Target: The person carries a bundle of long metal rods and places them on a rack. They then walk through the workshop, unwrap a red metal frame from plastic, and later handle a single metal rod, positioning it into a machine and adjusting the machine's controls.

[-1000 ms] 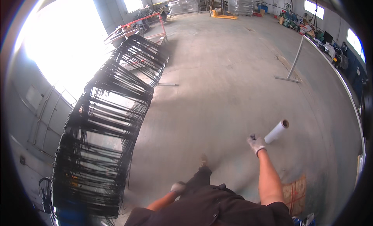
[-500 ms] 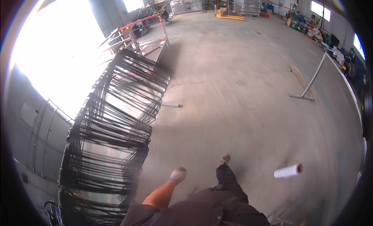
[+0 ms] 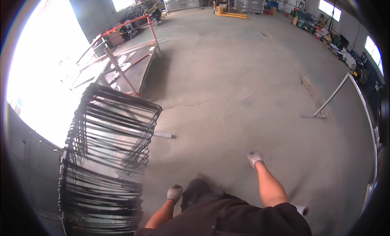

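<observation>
My left hand [image 3: 174,193] hangs low in front of my body in a pale glove with a dark end. Its fingers look curled in, and nothing shows in them. Farther forward and to the right, my right hand [image 3: 255,159], gloved alike, is held out over the floor. It looks loosely closed, with no held thing visible. Nearest to the left hand stands a long row of black bent-tube metal frames [image 3: 115,118], packed close together; the hand is apart from it. A white roll [image 3: 302,210] lies partly hidden behind my right upper arm.
Ahead left is a flat platform [image 3: 140,75] with red rails. A grey metal foot [image 3: 164,135] juts out beside the frames. At right stands a thin metal frame [image 3: 353,84] on a floor foot. A yellow pallet jack [image 3: 231,14] and wrapped stacks [image 3: 250,2] are at the back.
I have moved forward along the row, and its far end and the platform are nearer. My right hand and arm have come into view. The white roll has slid back behind my arm.
</observation>
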Tool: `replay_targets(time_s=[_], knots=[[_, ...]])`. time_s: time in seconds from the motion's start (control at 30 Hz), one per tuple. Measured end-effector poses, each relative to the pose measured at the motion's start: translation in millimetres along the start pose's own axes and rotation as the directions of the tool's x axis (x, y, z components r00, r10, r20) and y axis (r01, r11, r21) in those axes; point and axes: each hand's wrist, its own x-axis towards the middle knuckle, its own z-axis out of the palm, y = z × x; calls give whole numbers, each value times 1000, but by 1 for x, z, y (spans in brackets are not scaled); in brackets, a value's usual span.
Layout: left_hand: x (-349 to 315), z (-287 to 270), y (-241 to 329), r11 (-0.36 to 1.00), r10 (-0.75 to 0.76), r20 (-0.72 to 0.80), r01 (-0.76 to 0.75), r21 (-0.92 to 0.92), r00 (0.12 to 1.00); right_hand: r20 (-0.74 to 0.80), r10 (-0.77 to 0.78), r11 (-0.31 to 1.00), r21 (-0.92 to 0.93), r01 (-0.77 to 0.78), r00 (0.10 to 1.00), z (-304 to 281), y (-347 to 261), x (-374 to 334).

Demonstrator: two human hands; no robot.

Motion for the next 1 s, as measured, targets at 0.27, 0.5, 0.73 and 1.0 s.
replay_targets(time_s=[0.27, 0.5, 0.73, 1.0], knots=[[232, -3, 141, 983, 40, -36, -32, 180, 999, -16, -394, 913, 109, 393, 919, 4, -267, 164], [416, -88, 299, 816, 307, 224, -377, 437, 925, 256, 289, 895, -414, -166, 922, 60, -84, 219], [577, -101, 405, 998, 54, 154, -55, 3, 987, 433, 730, 610, -64, -790, 528, 67, -63, 267], [743, -109, 541, 718, 161, 333, -341, 606, 929, 54, -9, 939, -342, 27, 998, 96, -267, 665]])
